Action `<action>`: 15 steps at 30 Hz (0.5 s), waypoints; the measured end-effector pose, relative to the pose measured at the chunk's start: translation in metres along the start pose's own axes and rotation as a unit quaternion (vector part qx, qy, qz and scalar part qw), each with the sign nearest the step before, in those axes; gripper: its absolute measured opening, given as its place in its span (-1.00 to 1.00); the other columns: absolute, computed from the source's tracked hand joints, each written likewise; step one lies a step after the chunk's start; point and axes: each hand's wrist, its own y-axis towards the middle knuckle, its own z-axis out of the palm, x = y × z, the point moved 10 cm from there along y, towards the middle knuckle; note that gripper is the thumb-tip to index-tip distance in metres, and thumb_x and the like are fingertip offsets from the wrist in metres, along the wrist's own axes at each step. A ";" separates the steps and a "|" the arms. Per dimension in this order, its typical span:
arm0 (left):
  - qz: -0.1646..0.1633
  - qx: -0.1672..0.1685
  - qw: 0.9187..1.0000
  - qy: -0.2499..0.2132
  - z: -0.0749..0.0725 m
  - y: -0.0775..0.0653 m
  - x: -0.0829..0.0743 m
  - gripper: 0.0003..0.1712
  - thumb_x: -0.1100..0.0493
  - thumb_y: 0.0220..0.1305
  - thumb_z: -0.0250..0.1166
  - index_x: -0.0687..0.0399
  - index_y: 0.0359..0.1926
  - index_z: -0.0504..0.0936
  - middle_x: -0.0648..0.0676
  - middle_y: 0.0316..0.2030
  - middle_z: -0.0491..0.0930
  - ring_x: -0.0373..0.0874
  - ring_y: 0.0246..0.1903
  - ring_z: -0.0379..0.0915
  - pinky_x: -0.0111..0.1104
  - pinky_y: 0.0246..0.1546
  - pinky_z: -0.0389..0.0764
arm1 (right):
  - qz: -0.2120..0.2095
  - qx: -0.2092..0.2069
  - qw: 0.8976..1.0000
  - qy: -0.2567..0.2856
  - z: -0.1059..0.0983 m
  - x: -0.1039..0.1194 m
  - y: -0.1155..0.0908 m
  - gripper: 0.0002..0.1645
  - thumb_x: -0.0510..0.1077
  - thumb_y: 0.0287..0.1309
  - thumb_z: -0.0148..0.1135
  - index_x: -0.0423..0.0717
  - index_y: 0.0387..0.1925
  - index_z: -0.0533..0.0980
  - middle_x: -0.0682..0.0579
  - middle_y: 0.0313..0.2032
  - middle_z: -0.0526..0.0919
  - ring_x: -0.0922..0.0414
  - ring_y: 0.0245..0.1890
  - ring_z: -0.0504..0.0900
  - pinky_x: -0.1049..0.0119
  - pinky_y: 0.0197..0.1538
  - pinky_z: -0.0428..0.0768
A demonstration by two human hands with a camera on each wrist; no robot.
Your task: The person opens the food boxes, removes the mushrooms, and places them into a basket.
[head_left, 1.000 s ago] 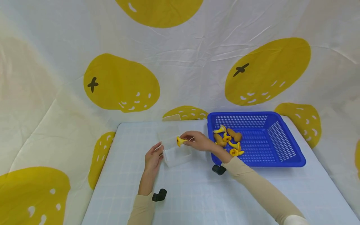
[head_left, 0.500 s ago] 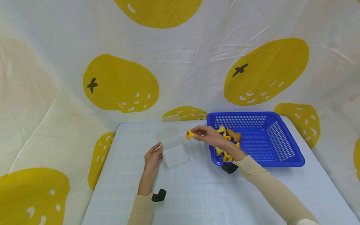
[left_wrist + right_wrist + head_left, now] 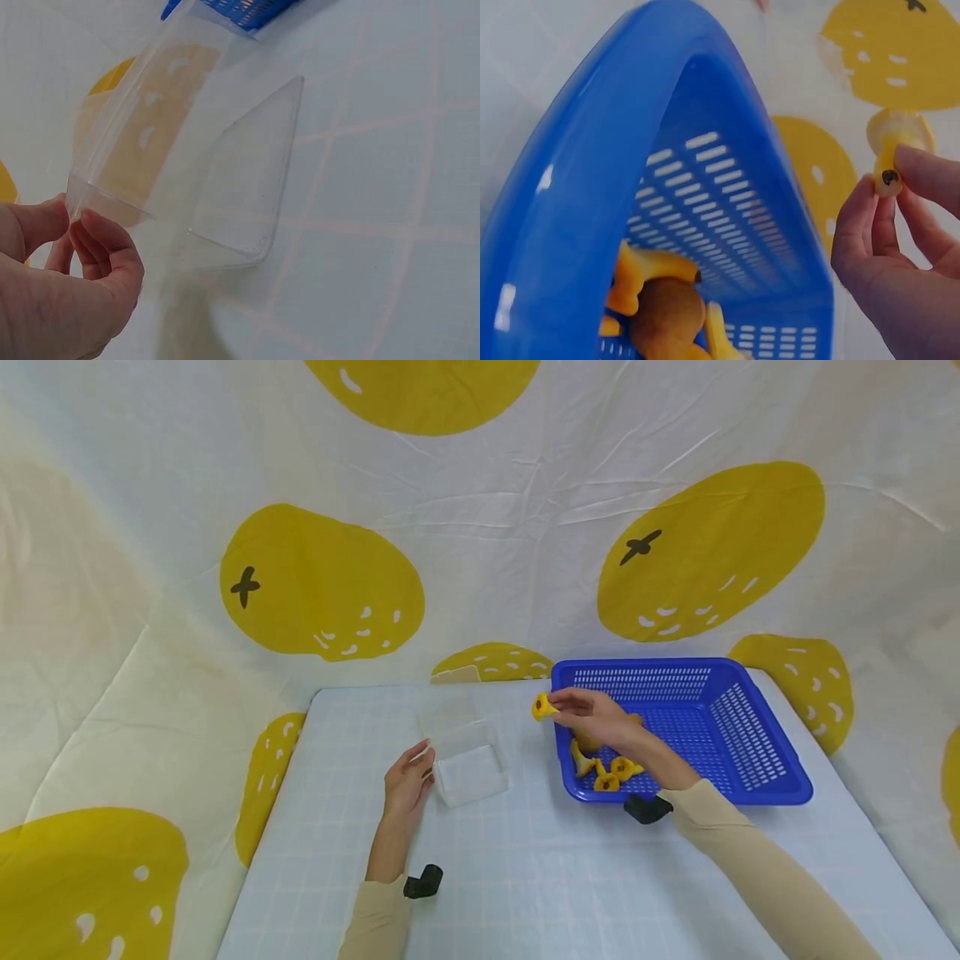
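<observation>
In the head view my right hand (image 3: 596,714) pinches a yellow chanterelle mushroom (image 3: 543,707), just past the left rim of the blue basket (image 3: 772,795). In the right wrist view, thumb and fingertips hold the chanterelle (image 3: 889,154) by its stem, its dark-tipped end facing the camera. My left hand (image 3: 407,783) pinches the left edge of a clear plastic box (image 3: 472,779) on the table, its clear lid raised behind. The left wrist view has thumb and finger on the box's (image 3: 244,180) edge. Whether the mushroom is real cannot be told.
Several yellow chanterelles (image 3: 606,781) and brown mushrooms (image 3: 667,319) lie at the left end of the basket, partly hidden under my right arm. A white checked cloth (image 3: 525,877) covers the table. Behind it hangs a pale curtain (image 3: 517,560) with yellow fruit prints.
My right hand has moved right, from over the clear box to the basket's left rim, still holding the chanterelle. My left hand and the box have stayed put.
</observation>
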 end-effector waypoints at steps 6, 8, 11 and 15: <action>0.001 0.005 1.000 -0.009 0.001 -0.003 -0.002 -0.49 0.22 0.44 0.33 0.27 0.34 0.52 0.16 -0.02 0.64 -0.13 -0.18 0.53 -0.48 -0.31 0.55 | -0.005 -0.019 1.000 0.009 -0.022 -0.010 -0.008 -0.43 -0.10 0.46 0.25 -0.25 0.37 0.41 -0.23 0.31 0.50 -0.16 0.31 0.48 0.01 0.36 0.43; 0.001 0.009 1.000 -0.011 0.001 -0.003 -0.002 -0.48 0.23 0.44 0.33 0.28 0.35 0.50 0.15 -0.01 0.63 -0.13 -0.17 0.54 -0.47 -0.28 0.55 | 0.000 -0.029 1.000 0.011 -0.030 -0.014 -0.013 -0.43 -0.10 0.46 0.25 -0.25 0.37 0.42 -0.25 0.31 0.50 -0.18 0.31 0.48 -0.03 0.36 0.42; 0.003 0.012 1.000 -0.011 0.002 -0.004 -0.003 -0.48 0.24 0.44 0.32 0.29 0.35 0.49 0.12 -0.02 0.63 -0.15 -0.17 0.55 -0.46 -0.24 0.56 | 0.014 -0.041 0.999 0.015 -0.040 -0.021 -0.022 -0.40 -0.06 0.46 0.25 -0.25 0.38 0.39 -0.26 0.32 0.49 -0.20 0.33 0.45 -0.10 0.39 0.37; 0.004 0.010 1.000 -0.016 0.003 -0.003 -0.004 -0.50 0.29 0.44 0.31 0.31 0.34 0.50 0.06 -0.11 0.64 -0.16 -0.21 0.55 -0.47 -0.27 0.55 | 0.036 -0.061 0.997 0.014 -0.057 -0.034 -0.034 -0.36 -0.01 0.47 0.24 -0.22 0.42 0.36 -0.26 0.35 0.45 -0.22 0.38 0.38 -0.16 0.42 0.31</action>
